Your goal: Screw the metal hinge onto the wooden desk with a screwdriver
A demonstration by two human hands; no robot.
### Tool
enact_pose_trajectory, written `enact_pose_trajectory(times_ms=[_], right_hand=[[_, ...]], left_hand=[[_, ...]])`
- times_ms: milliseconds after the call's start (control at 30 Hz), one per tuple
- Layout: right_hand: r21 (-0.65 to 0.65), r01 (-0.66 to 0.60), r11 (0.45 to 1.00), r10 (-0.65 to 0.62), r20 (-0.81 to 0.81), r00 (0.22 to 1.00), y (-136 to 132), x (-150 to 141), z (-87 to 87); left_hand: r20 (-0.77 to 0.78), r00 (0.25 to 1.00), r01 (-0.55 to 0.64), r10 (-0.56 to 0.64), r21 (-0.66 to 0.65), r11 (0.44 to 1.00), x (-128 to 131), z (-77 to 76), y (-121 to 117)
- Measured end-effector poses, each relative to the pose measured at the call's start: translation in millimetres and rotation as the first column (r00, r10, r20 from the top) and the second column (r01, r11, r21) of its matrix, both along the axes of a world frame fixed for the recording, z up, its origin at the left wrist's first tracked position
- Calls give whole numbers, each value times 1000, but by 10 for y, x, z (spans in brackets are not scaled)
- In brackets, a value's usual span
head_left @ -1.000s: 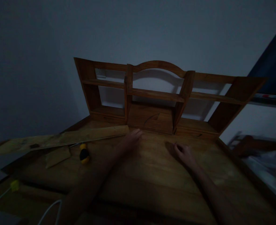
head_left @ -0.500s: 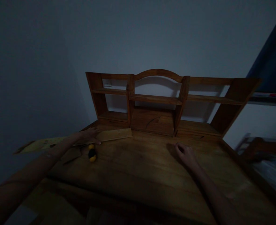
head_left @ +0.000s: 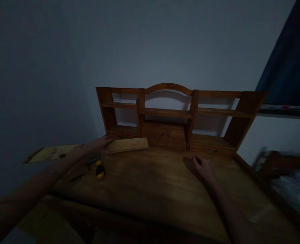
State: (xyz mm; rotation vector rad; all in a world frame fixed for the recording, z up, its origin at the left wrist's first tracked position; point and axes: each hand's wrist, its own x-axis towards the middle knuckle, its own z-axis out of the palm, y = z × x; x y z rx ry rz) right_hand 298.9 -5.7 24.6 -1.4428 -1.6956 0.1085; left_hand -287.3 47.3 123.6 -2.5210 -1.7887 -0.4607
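My left hand (head_left: 100,145) reaches across a pale wooden board (head_left: 129,144), fingers over its far edge and thumb at the near edge, gripping it. The board's left part extends past my forearm, with a dark knot on it. Just below that hand lies a tool with a yellow-and-black handle (head_left: 99,170); its dark metal end is partly hidden by my arm. A thin flat brown piece (head_left: 78,172) lies left of the handle. My right hand (head_left: 203,168) rests on the desk with its fingers curled closed; whatever may be inside cannot be made out.
A wooden shelf unit (head_left: 165,113) with an arched top stands at the back of the wooden desk (head_left: 160,189). A dark blue curtain (head_left: 287,67) hangs at the right. Beyond the desk's right edge is a wooden frame (head_left: 274,161) with pale cloth. The room is dim.
The board has slid a little to the right under my left hand, and more of the tool's metal end shows. My right hand stays where it was. The camera view has tilted slightly.
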Motion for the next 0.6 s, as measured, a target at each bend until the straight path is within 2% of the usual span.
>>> enact_pose_trajectory(times_ms=[67, 133, 200, 267, 367, 467, 533, 600], right_hand=[[0, 13, 1000, -13, -86, 996, 33, 85, 9], [-6, 27, 1000, -28, -201, 979, 76, 191, 21], [-20, 28, 999, -33, -338, 941, 129, 317, 32], [-26, 35, 999, -43, -489, 871, 185, 459, 41], [-23, 75, 997, -70, -699, 711, 249, 675, 58], [16, 82, 997, -32, -828, 560, 253, 855, 84], [51, 108, 993, -9, -869, 495, 222, 949, 98], [74, 145, 987, -4, -879, 476, 177, 1031, 108]], left_hand=[[-86, 989, 121, -123, -36, 992, 185, 210, 18], [-116, 972, 204, -203, -6, 979, 460, 392, 15], [-104, 951, 297, -292, 36, 954, 822, 507, -23], [-84, 916, 395, -391, 31, 918, 1241, 540, -86], [-39, 830, 557, -556, 59, 828, 1872, 452, -172], [0, 760, 648, -650, 77, 757, 2392, 249, -191], [11, 734, 677, -680, 71, 732, 2650, 69, -165], [17, 721, 691, -693, 63, 721, 2836, -131, -120]])
